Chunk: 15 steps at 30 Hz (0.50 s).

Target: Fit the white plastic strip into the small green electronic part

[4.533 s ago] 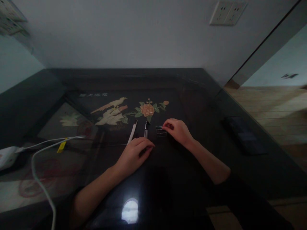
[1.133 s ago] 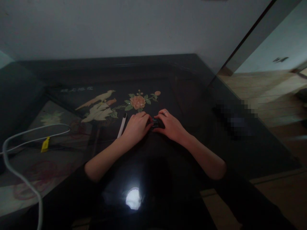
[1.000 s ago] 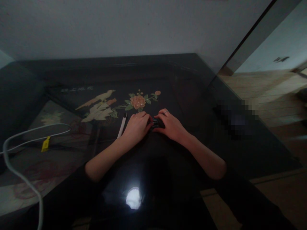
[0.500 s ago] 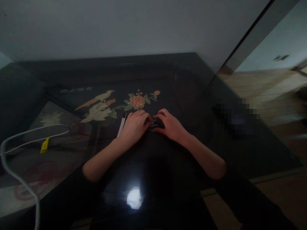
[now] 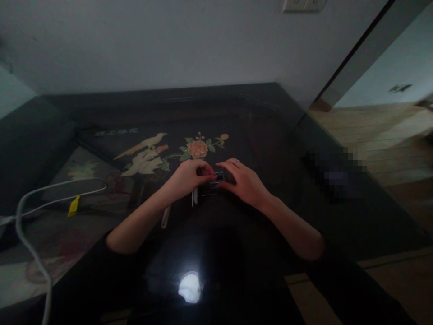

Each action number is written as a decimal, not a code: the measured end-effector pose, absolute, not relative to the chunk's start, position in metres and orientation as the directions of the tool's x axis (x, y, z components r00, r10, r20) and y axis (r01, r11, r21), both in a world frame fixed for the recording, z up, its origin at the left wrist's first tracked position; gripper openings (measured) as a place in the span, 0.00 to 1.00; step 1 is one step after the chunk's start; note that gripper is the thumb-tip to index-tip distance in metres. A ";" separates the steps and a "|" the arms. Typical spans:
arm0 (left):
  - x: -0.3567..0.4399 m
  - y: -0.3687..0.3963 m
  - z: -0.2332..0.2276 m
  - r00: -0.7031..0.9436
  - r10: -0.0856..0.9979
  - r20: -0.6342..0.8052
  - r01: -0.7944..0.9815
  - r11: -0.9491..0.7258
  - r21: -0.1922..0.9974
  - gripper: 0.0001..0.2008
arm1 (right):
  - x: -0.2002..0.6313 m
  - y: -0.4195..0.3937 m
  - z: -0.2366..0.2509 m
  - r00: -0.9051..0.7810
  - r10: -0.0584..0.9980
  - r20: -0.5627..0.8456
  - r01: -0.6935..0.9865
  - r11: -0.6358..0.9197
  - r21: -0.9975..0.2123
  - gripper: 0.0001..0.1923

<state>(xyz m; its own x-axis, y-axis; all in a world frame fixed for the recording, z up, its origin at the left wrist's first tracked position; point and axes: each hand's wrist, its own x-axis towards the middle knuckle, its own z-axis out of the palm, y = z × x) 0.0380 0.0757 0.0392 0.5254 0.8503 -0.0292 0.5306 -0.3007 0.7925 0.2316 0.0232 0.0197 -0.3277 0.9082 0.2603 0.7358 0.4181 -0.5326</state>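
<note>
A small dark, shiny piece with bright edges (image 5: 217, 178) lies low over the table between my hands; its kind is too dim to make out. My left hand (image 5: 191, 177) pinches its left side with thumb and fingertips. My right hand (image 5: 246, 183) curves around its right side, thumb at its lower edge and index finger lifted apart above it; a ring shows on a finger. Just below my left hand lies a narrow dark thing with pale edges (image 5: 195, 197). A slim white strip (image 5: 165, 217) sticks out from under my left forearm, which hides the rest.
The dark glossy table (image 5: 270, 135) bears a bird-and-flower picture (image 5: 197, 149). On the left runs a white cable (image 5: 27, 243) with a yellow tag (image 5: 73, 206). A blurred-out dark item (image 5: 333, 174) lies at the right edge. A wall (image 5: 169, 45) stands behind, with a socket (image 5: 304, 4).
The view has shifted slightly. My left hand has moved off the narrow dark thing, now visible below it, and the white strip's upper end is covered. My right index finger has lifted from the piece.
</note>
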 end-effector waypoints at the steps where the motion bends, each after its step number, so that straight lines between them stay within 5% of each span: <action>1: 0.037 0.076 0.038 0.525 0.850 -0.044 0.521 -0.280 0.806 0.06 | 0.231 0.022 0.021 -0.332 0.901 0.280 0.729 0.433 -0.530 0.23; 7: 0.029 0.066 0.040 0.525 0.842 -0.128 0.440 -0.139 0.887 0.06 | 0.223 0.013 0.023 -0.372 0.830 0.417 0.645 0.553 -0.527 0.08; 15: 0.019 0.037 0.042 0.462 0.833 -0.304 0.236 0.215 0.948 0.08 | 0.216 0.003 0.020 -0.422 0.729 0.540 0.544 0.680 -0.492 0.04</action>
<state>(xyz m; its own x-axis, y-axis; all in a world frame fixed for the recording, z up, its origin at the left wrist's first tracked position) 0.0186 0.0365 0.0417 0.4615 0.8333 -0.3043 0.2362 0.2152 0.9476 0.2162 0.0031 0.0204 -0.4221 0.7285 0.5396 0.5443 0.6796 -0.4918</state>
